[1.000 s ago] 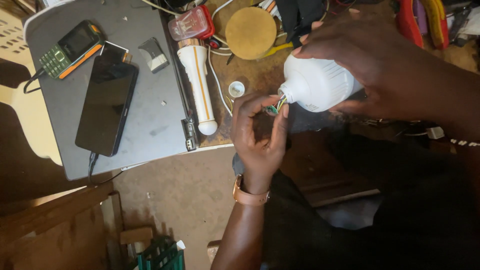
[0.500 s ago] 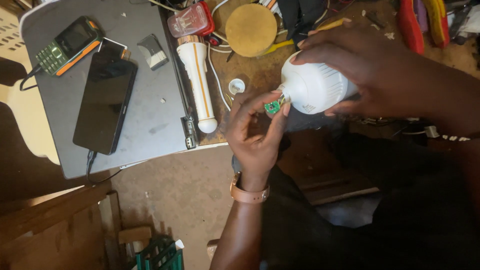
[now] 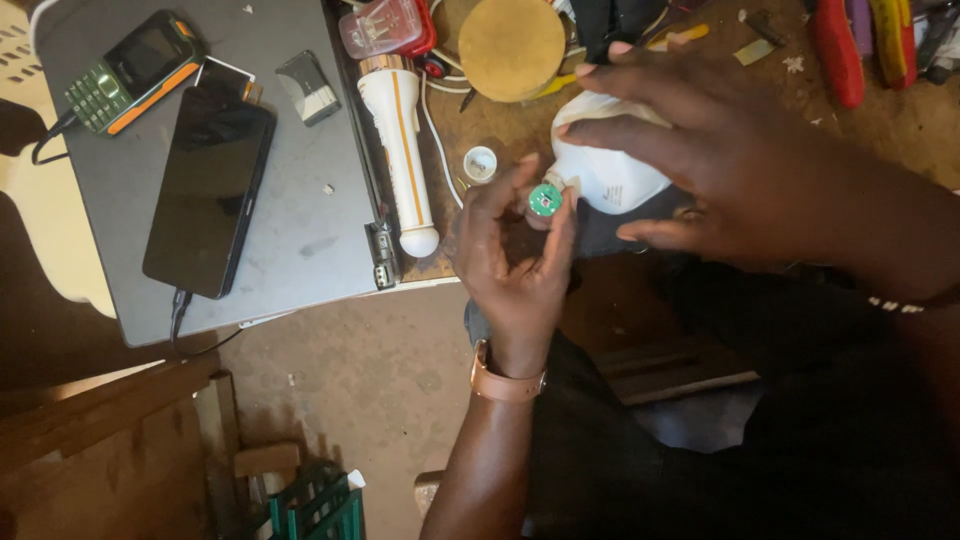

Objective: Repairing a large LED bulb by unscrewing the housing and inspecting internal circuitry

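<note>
My right hand (image 3: 730, 160) is wrapped over a white plastic lamp bulb body (image 3: 610, 175), holding it above the workbench with its narrow neck pointing left. My left hand (image 3: 515, 255), with a brown strap on the wrist, pinches a small round green circuit board (image 3: 545, 200) between thumb and fingertips right at the neck of the bulb body. The far side of the bulb is hidden under my right fingers.
A white torch with an orange stripe (image 3: 400, 150) lies left of my hands. A closed grey laptop (image 3: 300, 230) carries a black smartphone (image 3: 210, 185), a green keypad phone (image 3: 125, 70) and a small grey block (image 3: 308, 88). A round wooden disc (image 3: 512, 45) and red-handled tools (image 3: 835, 50) lie at the back.
My left fingers have turned the small green board so its round face shows at the bulb's neck. My right hand has shifted its grip further over the bulb body.
</note>
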